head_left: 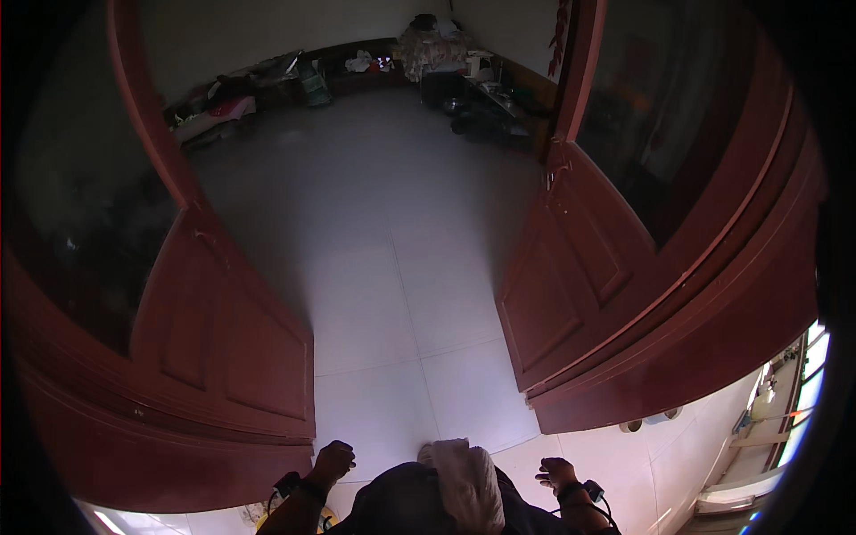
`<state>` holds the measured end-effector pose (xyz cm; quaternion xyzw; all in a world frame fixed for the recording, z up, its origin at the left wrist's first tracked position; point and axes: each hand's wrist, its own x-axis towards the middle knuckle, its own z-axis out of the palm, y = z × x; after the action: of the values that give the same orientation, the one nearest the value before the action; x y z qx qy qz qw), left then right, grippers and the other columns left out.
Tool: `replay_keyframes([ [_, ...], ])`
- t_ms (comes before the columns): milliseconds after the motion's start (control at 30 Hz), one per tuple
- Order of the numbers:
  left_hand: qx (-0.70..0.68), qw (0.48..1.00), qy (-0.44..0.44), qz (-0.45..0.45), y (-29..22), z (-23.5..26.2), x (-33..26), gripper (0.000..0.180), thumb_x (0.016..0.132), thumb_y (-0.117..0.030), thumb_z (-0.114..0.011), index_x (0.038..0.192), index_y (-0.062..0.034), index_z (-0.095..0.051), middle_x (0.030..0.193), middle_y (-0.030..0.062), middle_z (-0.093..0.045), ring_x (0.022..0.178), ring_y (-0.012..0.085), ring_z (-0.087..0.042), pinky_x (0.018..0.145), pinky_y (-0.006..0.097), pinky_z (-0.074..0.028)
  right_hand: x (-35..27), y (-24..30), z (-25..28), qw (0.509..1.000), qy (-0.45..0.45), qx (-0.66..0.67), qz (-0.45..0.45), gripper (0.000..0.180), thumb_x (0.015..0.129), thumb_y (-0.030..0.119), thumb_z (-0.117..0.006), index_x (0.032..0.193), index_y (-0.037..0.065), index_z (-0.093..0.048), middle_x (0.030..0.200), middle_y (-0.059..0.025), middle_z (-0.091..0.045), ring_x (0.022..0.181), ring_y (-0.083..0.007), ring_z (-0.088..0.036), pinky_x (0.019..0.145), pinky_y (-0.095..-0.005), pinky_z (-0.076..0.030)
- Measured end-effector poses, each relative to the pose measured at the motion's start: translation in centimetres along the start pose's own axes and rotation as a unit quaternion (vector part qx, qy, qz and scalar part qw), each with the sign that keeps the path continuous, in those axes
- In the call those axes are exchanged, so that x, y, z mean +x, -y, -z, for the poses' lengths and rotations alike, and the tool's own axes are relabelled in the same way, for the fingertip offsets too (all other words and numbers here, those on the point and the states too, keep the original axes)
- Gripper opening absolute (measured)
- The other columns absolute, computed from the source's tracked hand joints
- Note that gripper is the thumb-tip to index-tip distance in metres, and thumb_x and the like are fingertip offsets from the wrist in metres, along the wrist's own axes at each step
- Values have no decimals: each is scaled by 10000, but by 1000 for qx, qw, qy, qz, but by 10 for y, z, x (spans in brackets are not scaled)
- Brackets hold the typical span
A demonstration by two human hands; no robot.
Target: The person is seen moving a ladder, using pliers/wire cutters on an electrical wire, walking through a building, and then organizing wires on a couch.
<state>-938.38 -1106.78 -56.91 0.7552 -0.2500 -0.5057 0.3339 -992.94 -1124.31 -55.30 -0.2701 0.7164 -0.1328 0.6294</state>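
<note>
My left hand (334, 461) hangs beside my body, near the lower end of the left red door panel, fingers curled in with nothing seen in them. On the other side, my right hand (557, 473) is also loosely closed, held over the pale floor below the right door panel. Each wrist wears a dark strap with a small black device and a cable. Between the hands, a whitish cloth (465, 486) hangs down over the dark clothing on my front. Neither hand touches the cloth or the doors.
Two red doors with glass upper panes, left (223, 330) and right (580, 259), flank the doorway. Pale tiled floor (374, 285) runs into a dim room. Heaped fabric (432, 49), a low bench (495, 98) and clutter line its walls. Footwear-like items (631, 426) lie at the right.
</note>
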Motion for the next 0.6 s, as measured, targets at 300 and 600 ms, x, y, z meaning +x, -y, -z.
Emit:
replay_keyframes([
  [300,54,994,-68,-69,-131,35,159,120,751,-67,-666,871,-63,-659,819,46,-687,885,204,-657,762,311,-528,163,201,-77,995,68,-73,14,320,896,243,-614,1138,46,-544,993,-117,-613,802,-265,-671,649,-355,-523],
  [600,-127,967,-113,187,-264,65,235,353,873,-34,-615,1178,57,-462,900,176,-644,711,254,-678,578,337,-568,285,454,-202,975,165,-142,43,359,917,269,-601,1159,8,-556,1001,-119,-624,767,-223,-659,586,-321,-518],
])
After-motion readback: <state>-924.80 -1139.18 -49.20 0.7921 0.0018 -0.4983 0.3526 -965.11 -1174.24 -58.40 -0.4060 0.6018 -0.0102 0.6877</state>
